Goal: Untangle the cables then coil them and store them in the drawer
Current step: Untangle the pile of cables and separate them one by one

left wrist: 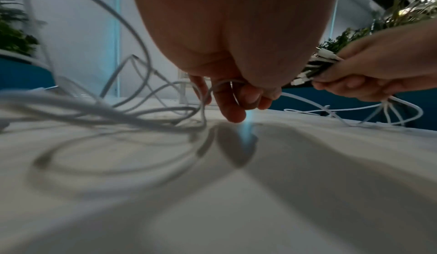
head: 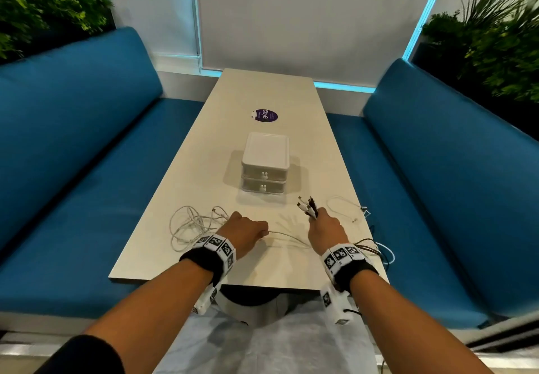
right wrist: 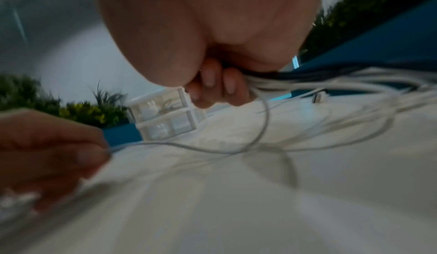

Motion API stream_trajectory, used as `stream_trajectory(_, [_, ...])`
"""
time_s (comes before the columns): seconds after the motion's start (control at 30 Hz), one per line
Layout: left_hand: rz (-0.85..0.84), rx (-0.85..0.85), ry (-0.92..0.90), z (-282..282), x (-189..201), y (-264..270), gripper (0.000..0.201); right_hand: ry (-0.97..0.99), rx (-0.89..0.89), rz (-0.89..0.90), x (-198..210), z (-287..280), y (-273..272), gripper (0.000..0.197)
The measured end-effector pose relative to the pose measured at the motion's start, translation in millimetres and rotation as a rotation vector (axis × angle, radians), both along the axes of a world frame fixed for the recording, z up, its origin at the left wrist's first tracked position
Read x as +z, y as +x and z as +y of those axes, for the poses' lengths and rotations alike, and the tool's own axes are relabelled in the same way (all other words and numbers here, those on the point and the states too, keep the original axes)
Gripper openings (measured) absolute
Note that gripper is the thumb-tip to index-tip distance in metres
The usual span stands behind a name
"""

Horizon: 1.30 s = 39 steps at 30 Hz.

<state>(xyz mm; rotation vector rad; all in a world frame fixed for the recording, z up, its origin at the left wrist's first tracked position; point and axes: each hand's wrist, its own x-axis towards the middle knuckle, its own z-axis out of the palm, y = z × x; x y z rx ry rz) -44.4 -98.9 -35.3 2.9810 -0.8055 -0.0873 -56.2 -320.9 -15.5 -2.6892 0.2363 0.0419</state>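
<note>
A loose tangle of white cable (head: 189, 223) lies on the near left of the table (head: 262, 93). My left hand (head: 248, 229) pinches a white cable (left wrist: 220, 88) that runs right along the table toward my right hand. My right hand (head: 322, 226) grips a bundle of white and black cable ends (head: 307, 207), plugs sticking up past the fingers (right wrist: 220, 86). Black and white strands (head: 376, 249) trail off the table's right edge. A small white two-drawer box (head: 264, 166) stands mid-table beyond both hands, drawers closed.
Another thin white cable (head: 347, 209) lies at the right edge of the table. A purple round sticker (head: 264, 115) sits farther back. Blue benches (head: 73, 155) flank the table, with plants (head: 495, 44) behind them.
</note>
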Motion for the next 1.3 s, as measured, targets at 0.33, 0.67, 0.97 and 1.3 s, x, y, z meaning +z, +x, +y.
stream_trajectory(0.33, [0.009,0.11,-0.036,-31.5,3.4,-14.2,0.024,0.168,0.186,0.071,-10.0,45.5,-14.7,0.03])
stream_trajectory(0.67, [0.058,0.13,-0.151,-18.0,-2.2,-22.9,0.028,-0.059,0.185,0.09,-4.7,13.6,-12.5,0.023])
stream_trajectory(0.97, [-0.002,0.159,-0.102,-28.7,0.5,-28.3,0.027,-0.202,-0.102,0.108,6.1,-25.6,-7.3,0.019])
stream_trajectory(1.3, [0.104,0.306,-0.099,-38.0,-2.6,-21.8,0.026,0.308,-0.159,-0.21,18.1,-10.3,-8.4,0.022])
